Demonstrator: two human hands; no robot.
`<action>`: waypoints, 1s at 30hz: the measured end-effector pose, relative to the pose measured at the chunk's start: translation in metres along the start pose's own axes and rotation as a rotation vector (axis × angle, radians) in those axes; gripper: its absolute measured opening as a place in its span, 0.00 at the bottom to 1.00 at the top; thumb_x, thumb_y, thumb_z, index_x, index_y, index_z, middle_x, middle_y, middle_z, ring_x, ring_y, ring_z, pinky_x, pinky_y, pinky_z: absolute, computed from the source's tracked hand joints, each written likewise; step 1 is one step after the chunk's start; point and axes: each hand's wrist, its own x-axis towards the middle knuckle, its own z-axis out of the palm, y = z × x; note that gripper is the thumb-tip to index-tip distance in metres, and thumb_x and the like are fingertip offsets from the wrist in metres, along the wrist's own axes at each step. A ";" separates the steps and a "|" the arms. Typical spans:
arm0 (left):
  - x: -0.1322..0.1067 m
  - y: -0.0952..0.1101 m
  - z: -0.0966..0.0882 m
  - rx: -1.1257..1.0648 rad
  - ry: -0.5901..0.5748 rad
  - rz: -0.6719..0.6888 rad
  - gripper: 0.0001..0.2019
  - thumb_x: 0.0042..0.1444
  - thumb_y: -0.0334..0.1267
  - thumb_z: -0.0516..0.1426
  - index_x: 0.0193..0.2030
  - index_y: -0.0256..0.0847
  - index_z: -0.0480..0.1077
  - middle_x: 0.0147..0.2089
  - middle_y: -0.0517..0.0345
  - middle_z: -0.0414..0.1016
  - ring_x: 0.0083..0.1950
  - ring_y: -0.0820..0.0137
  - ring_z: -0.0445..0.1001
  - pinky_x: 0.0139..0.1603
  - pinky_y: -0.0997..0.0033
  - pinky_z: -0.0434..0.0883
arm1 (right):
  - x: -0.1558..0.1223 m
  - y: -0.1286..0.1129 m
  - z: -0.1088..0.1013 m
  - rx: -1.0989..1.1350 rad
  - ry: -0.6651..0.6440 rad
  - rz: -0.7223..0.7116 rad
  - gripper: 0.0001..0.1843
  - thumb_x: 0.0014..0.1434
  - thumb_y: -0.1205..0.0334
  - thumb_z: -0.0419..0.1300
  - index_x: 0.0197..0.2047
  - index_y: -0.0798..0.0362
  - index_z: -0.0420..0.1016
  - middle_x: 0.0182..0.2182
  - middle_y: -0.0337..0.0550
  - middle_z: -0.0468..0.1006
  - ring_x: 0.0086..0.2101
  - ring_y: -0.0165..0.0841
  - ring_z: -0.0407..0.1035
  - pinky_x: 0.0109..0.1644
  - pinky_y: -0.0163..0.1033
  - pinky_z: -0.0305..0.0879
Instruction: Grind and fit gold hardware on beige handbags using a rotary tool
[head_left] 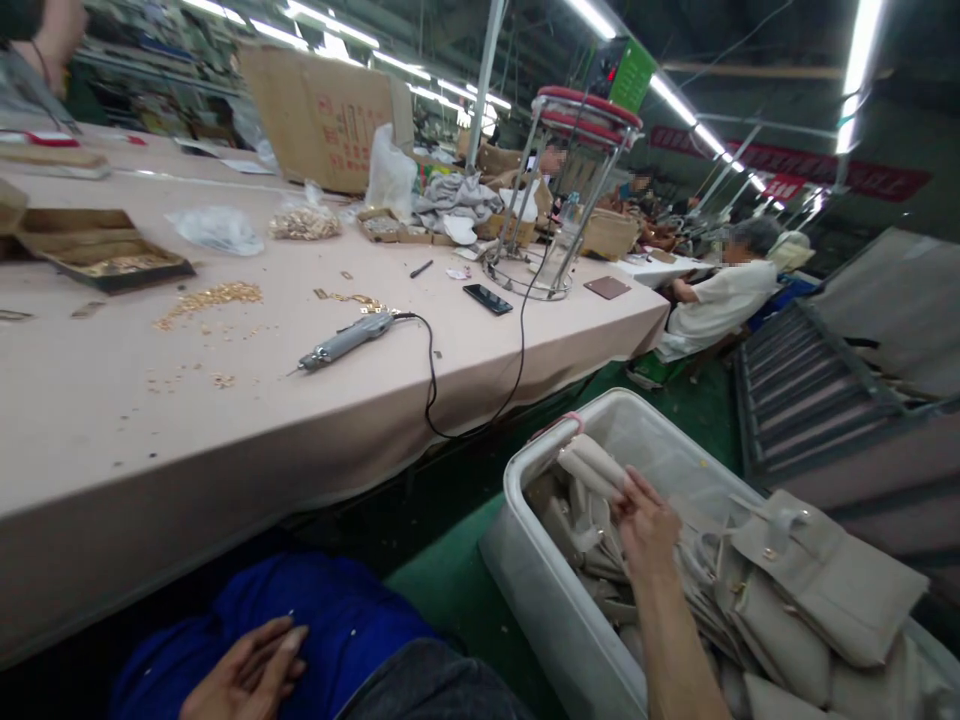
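Far left of tabletop (pixel 247 410): open cardboard tray (pixel 142 277) with gold-coloured bits inside; loose gold pieces (pixel 225 293) alongside. Left hand (pixel 251 672) over blue cloth (pixel 337 605), fingers curled, thumb close to fingertips — cannot tell if anything is pinched. Next, clear bag (pixel 304 222) full of small pieces, large carton (pixel 322 120) behind, grey electric driver (pixel 349 340) in front, cord (pixel 431 385) looping past the edge. Then phone (pixel 487 298), red-topped stool (pixel 589 105) standing on the tabletop. Right: white bin (pixel 525 560) heaped with beige bags (pixel 832 580) — right hand's (pixel 649 525) fingers grasp a beige piece (pixel 592 467) at its left end.
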 end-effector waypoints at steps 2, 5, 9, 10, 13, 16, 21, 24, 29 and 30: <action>-0.010 0.025 0.015 0.048 -0.020 0.176 0.35 0.37 0.60 0.71 0.47 0.38 0.75 0.41 0.44 0.84 0.38 0.51 0.83 0.33 0.59 0.83 | -0.032 -0.042 0.016 -0.093 -0.121 -0.105 0.27 0.44 0.58 0.78 0.48 0.58 0.82 0.17 0.35 0.71 0.15 0.24 0.59 0.17 0.27 0.56; -0.038 0.075 0.042 0.220 -0.058 0.654 0.33 0.52 0.53 0.68 0.61 0.41 0.70 0.55 0.43 0.79 0.48 0.52 0.82 0.39 0.58 0.84 | -0.085 -0.098 0.047 -0.402 -0.362 -0.231 0.27 0.50 0.52 0.77 0.48 0.60 0.83 0.10 0.34 0.64 0.10 0.24 0.54 0.13 0.27 0.46; -0.077 0.141 0.064 0.443 -0.019 1.230 0.41 0.57 0.41 0.67 0.75 0.44 0.54 0.74 0.38 0.59 0.71 0.45 0.63 0.64 0.43 0.74 | -0.152 -0.129 0.094 -0.525 -0.736 -0.083 0.26 0.52 0.47 0.76 0.45 0.61 0.84 0.10 0.37 0.65 0.08 0.26 0.56 0.11 0.27 0.46; -0.083 0.152 0.065 0.475 -0.017 1.316 0.42 0.58 0.38 0.65 0.76 0.44 0.52 0.76 0.37 0.55 0.74 0.44 0.58 0.67 0.41 0.69 | -0.166 -0.127 0.105 -0.519 -0.836 -0.022 0.26 0.52 0.47 0.76 0.44 0.61 0.84 0.11 0.39 0.67 0.09 0.27 0.57 0.11 0.28 0.46; -0.087 0.161 0.054 0.568 -0.114 1.490 0.37 0.61 0.33 0.59 0.76 0.43 0.54 0.75 0.38 0.57 0.76 0.44 0.54 0.73 0.36 0.59 | -0.201 -0.110 0.134 -0.437 -1.044 0.122 0.24 0.53 0.47 0.75 0.41 0.60 0.84 0.12 0.39 0.69 0.09 0.27 0.59 0.11 0.28 0.47; -0.080 0.137 0.028 0.509 -0.159 1.514 0.30 0.64 0.36 0.55 0.74 0.43 0.59 0.69 0.40 0.68 0.74 0.46 0.59 0.72 0.37 0.59 | -0.232 -0.086 0.159 -0.357 -1.161 0.207 0.24 0.54 0.45 0.74 0.40 0.60 0.84 0.11 0.38 0.67 0.09 0.27 0.58 0.11 0.28 0.46; -0.092 0.095 -0.023 0.197 0.135 1.289 0.33 0.53 0.46 0.67 0.66 0.42 0.67 0.60 0.39 0.76 0.62 0.43 0.74 0.66 0.37 0.68 | -0.281 -0.065 0.191 -0.331 -1.381 0.189 0.29 0.63 0.47 0.68 0.59 0.59 0.76 0.19 0.42 0.76 0.18 0.33 0.71 0.20 0.33 0.67; -0.103 0.087 -0.045 0.046 0.385 1.008 0.34 0.45 0.39 0.70 0.61 0.41 0.69 0.57 0.40 0.76 0.59 0.43 0.75 0.62 0.42 0.72 | -0.294 -0.060 0.209 -0.357 -1.328 -0.069 0.32 0.64 0.48 0.67 0.66 0.53 0.71 0.34 0.48 0.81 0.26 0.35 0.76 0.29 0.38 0.75; -0.097 0.066 -0.085 -0.426 0.620 0.392 0.35 0.40 0.40 0.73 0.57 0.37 0.69 0.49 0.44 0.78 0.48 0.53 0.79 0.47 0.62 0.77 | -0.284 -0.028 0.241 -0.490 -1.057 -0.586 0.27 0.64 0.46 0.67 0.62 0.47 0.75 0.54 0.50 0.77 0.45 0.40 0.78 0.49 0.43 0.78; -0.096 0.061 -0.092 -0.528 0.645 0.333 0.34 0.40 0.41 0.72 0.55 0.36 0.70 0.46 0.47 0.79 0.46 0.55 0.79 0.45 0.64 0.77 | -0.283 -0.016 0.246 -0.510 -1.103 -0.558 0.26 0.64 0.45 0.66 0.61 0.46 0.75 0.54 0.49 0.77 0.47 0.41 0.77 0.51 0.43 0.78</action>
